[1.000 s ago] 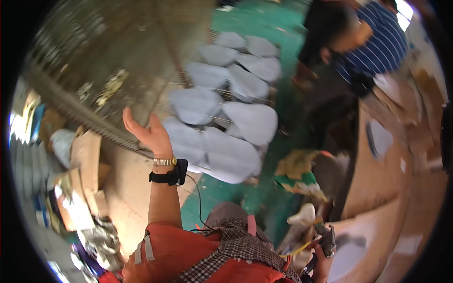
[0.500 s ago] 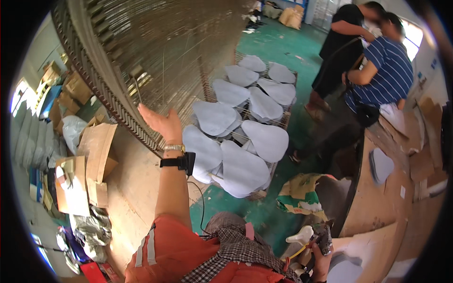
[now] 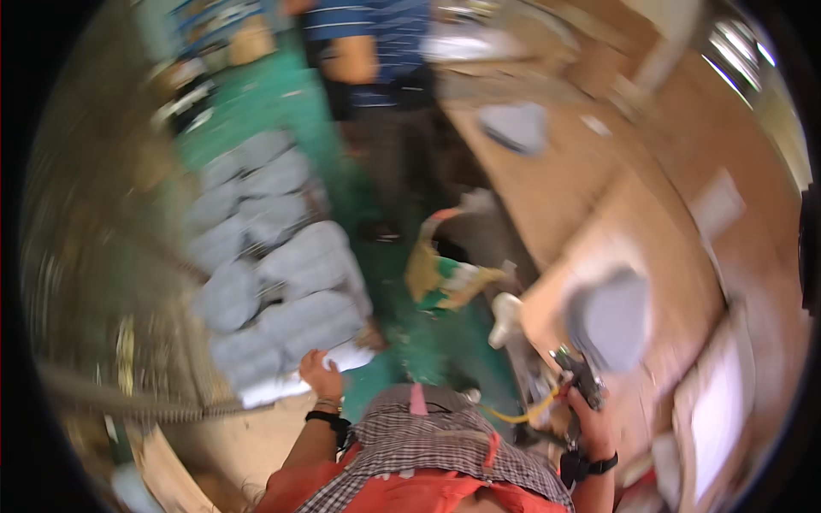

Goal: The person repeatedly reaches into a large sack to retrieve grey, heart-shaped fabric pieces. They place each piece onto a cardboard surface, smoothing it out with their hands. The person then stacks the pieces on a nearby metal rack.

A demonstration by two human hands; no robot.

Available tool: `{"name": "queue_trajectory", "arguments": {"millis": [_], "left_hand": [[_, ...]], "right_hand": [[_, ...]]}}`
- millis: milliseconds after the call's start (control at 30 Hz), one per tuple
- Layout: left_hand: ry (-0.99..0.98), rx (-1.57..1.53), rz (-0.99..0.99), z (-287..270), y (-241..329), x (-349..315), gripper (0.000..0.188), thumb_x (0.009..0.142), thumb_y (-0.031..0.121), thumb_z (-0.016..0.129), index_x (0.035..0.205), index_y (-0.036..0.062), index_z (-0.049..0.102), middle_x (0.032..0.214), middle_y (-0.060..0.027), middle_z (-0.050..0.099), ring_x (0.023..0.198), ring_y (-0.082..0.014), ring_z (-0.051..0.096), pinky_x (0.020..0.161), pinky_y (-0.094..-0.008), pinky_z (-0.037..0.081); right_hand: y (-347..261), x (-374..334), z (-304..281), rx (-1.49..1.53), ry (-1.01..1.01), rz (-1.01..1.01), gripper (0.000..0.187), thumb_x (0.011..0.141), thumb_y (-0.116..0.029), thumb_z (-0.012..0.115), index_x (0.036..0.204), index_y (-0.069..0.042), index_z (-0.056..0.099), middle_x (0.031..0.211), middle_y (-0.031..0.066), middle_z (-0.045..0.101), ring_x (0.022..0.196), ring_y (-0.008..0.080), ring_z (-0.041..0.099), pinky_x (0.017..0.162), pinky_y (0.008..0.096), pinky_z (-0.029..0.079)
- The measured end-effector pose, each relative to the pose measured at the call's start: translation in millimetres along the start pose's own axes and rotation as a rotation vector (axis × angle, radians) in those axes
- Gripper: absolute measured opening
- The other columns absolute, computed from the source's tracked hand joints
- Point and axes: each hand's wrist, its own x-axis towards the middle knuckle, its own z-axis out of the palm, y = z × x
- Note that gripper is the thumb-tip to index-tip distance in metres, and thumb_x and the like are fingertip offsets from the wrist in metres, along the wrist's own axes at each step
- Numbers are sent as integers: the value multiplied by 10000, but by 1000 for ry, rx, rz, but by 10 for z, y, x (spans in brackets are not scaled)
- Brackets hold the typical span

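My right hand (image 3: pixel 590 409) is closed around a metal spray gun (image 3: pixel 576 376) with a yellow hose (image 3: pixel 522 417) running off it. Just beyond the gun, a stack of rounded grey pads (image 3: pixel 611 321) lies on the cardboard-covered table (image 3: pixel 564 192). My left hand (image 3: pixel 320 376) is held out low with its fingers apart and nothing seen in it. It is nearest to the front of a rack covered in rows of light grey pads (image 3: pixel 312 321); motion blur hides whether it touches them.
Another grey pad stack (image 3: pixel 515 126) sits farther along the table. A torn yellow-green sack (image 3: pixel 445 274) and a white smooth object (image 3: pixel 505 321) are beside the table's left edge. A person in a striped shirt (image 3: pixel 385 38) stands beyond, on the green floor (image 3: pixel 274 94).
The view has swung right toward the table. My left hand has come down from the raised wire rack frame. My right hand still grips the spray gun, now beside the near pad stack.
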Motion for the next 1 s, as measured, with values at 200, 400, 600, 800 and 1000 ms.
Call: {"name": "queue_trajectory", "arguments": {"millis": [200,400,600,800,1000], "left_hand": [[-179,-503,252,487,1182,1097,203,915,139,512,891,2,660,871,-167,667,850,-343,613,790,-418,470],[-340,-695,479,561,2737,1192,250,953,173,504,913,-23,654,930,-152,665,866,-306,616,783,-397,483],[-584,-754,587,854,3291,683,132,803,38,609,925,0,643,905,-119,647,848,-276,616,775,-360,486],[-639,-717,617,989,3421,589,162,771,32,629,931,12,648,920,-113,654,859,-270,620,791,-359,489],[-703,-695,561,1108,3476,566,161,775,50,640,932,19,660,934,-109,674,882,-256,634,813,-353,498]], "right_hand": [[-103,-916,-568,-85,468,-126,357,891,-218,651,1159,9,582,924,48,629,842,140,608,797,310,499],[-294,-1535,-574,50,753,-26,244,857,-226,668,940,-2,618,797,58,636,738,153,613,729,291,480],[-287,-1752,-472,6,1007,-46,376,877,-186,673,1160,21,538,810,63,627,722,134,601,701,269,494],[-357,-1925,-392,73,862,-32,594,837,-177,691,1340,32,453,839,61,628,730,135,604,705,278,490],[-357,-1464,-342,103,767,-149,556,862,-118,653,1352,32,437,854,67,630,753,150,615,717,278,481]]}}
